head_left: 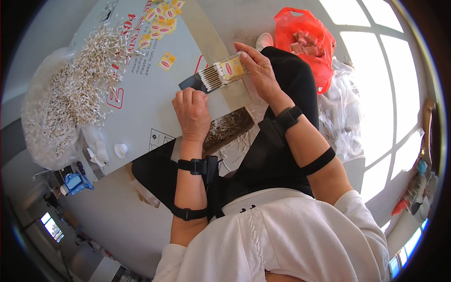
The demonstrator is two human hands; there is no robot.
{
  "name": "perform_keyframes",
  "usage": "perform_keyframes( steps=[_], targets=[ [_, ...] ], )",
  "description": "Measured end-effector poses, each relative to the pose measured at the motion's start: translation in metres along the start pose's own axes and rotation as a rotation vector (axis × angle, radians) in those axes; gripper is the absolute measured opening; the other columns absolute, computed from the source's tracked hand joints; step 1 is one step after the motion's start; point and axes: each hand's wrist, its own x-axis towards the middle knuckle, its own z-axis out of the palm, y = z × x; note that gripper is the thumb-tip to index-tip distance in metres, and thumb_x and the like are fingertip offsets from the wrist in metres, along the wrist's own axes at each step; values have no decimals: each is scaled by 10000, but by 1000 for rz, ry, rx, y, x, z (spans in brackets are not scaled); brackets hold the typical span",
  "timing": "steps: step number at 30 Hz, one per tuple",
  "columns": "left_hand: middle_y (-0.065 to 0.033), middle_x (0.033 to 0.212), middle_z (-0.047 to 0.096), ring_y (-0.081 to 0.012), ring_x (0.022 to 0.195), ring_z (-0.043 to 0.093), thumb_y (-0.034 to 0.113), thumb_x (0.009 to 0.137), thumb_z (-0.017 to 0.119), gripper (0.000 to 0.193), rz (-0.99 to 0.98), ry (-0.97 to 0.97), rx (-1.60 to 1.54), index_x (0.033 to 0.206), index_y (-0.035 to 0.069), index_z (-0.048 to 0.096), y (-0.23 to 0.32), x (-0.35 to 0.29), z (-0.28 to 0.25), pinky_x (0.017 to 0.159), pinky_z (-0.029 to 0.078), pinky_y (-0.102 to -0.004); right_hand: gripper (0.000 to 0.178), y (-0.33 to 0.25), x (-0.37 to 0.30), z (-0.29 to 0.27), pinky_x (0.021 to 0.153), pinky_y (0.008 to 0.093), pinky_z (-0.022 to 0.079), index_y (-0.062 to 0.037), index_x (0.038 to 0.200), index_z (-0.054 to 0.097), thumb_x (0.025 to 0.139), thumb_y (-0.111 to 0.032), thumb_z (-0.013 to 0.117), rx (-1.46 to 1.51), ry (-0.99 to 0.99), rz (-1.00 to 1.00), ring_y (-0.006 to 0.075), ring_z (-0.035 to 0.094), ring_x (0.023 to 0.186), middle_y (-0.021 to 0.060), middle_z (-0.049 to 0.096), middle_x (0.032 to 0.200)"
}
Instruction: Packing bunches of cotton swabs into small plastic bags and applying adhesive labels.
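My right hand [260,73] is closed on a clear pack of cotton swabs [230,68] with a yellow and white label, holding it by its right end above the table edge. A row of white swab tips sticks out at the pack's left end. Beneath those tips lies a dark flat piece [190,82] on the table. My left hand [192,110] is curled closed beside this piece, just below and left of the swabs. What its fingers pinch, if anything, is hidden. A single yellow label card [167,61] lies farther off on the table.
A large heap of loose cotton swabs [89,70] spills from a clear plastic bag [40,117] at left. More label cards [162,21] lie at the far side. An open carton [246,123] of swabs stands between my legs. At right are a red bag [305,42] and clear bags [343,113].
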Motion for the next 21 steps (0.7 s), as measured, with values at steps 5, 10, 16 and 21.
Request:
perform_keyframes(
  steps=[5, 10, 16, 21],
  targets=[
    [-52, 843, 516, -273, 871, 509, 32, 752, 700, 186, 40, -16, 15, 813, 93, 536, -1, 6, 0, 808, 390, -403, 342, 1, 0, 1, 994, 241, 440, -34, 1341, 579, 1034, -174, 516, 14, 2, 4, 85, 555, 1118, 23, 618, 1274],
    [-51, 851, 525, -274, 888, 508, 31, 752, 698, 185, 64, -15, -6, 819, 90, 536, 6, 15, 11, 820, 387, -405, 333, -1, 0, 0, 988, 243, 442, -37, 1328, 588, 1036, -180, 512, 10, 1, 17, 83, 555, 1111, 16, 621, 1262],
    [-64, 880, 539, -282, 909, 510, 47, 772, 688, 165, 89, -14, -52, 853, 78, 548, 12, 25, 20, 834, 394, -408, 318, 0, 1, 0, 974, 238, 443, -38, 1306, 603, 1036, -179, 510, 16, -11, 20, 79, 549, 1112, 15, 625, 1254],
    [-141, 1184, 557, -294, 1133, 517, 145, 919, 619, 292, -133, 234, -379, 1178, 28, 553, 19, 22, 30, 1008, 384, -420, 393, -1, 0, 3, 1021, 308, 467, -40, 1408, 495, 1023, -113, 516, 249, 47, 22, 166, 555, 1210, 95, 588, 1331]
  ],
)
